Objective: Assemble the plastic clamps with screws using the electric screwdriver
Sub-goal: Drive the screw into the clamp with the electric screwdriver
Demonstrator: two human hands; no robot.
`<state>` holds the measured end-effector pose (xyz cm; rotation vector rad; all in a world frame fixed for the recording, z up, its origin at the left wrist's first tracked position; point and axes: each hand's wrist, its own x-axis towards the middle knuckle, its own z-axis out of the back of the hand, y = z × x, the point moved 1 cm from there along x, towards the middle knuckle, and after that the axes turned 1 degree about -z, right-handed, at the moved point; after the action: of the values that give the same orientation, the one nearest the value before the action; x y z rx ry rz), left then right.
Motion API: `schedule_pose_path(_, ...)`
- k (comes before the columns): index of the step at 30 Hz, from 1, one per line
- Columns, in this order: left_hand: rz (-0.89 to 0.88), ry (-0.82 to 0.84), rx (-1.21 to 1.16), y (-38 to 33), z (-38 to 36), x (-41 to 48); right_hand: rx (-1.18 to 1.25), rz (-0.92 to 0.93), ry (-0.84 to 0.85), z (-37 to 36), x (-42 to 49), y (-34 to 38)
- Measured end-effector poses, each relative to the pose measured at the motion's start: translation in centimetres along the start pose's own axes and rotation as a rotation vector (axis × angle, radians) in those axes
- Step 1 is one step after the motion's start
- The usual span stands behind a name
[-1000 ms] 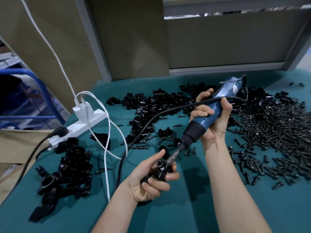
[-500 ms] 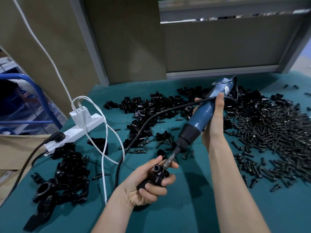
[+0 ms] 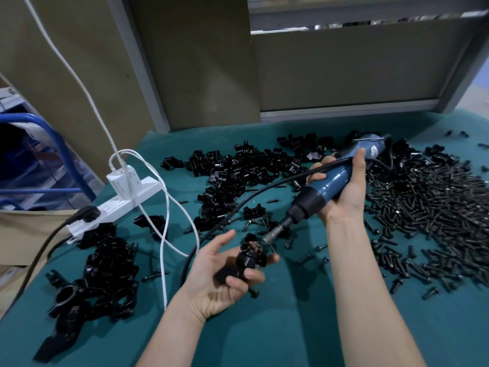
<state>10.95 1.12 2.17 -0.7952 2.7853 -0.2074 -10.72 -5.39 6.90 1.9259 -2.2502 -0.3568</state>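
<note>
Clamp [image 3: 250,256] lies in left hand's [image 3: 217,276] loose grip.

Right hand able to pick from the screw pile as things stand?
Probably not yet: the right hand grips the electric screwdriver, so its fingers are taken. The screw pile lies uncovered close beside it, with nothing between them.

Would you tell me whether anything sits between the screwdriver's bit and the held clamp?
Nothing visible does: the bit of the blue electric screwdriver points at the black plastic clamp in the left hand, across a clear gap.
</note>
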Motion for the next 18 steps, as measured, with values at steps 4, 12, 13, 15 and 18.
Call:
schedule_pose_path(4, -0.086, 0.020, 0.047, -0.5, 0.1, -0.5, -0.049, 0.039, -0.078, 0.3, 0.0, 0.9)
schedule_pose_path(12, -0.321, -0.214, 0.533, -0.9, 0.2, -0.8, -0.316, 0.019, -0.209, 1.0, -0.1, 2.4)
schedule_pose_path(13, -0.346, -0.228, 0.574, -0.8, 0.2, -0.7, -0.385, 0.008, -0.226, 1.1, -0.2, 2.6)
schedule_pose_path(15, -0.403, -0.272, 0.666, -0.5, 0.2, -0.3, -0.545, 0.006, -0.254, 1.2, -0.2, 2.9)
schedule_pose_path(18, -0.469, -0.376, 0.786, -0.2, 0.6, 0.2, -0.750, 0.076, -0.181, 0.3, -0.5, 3.4)
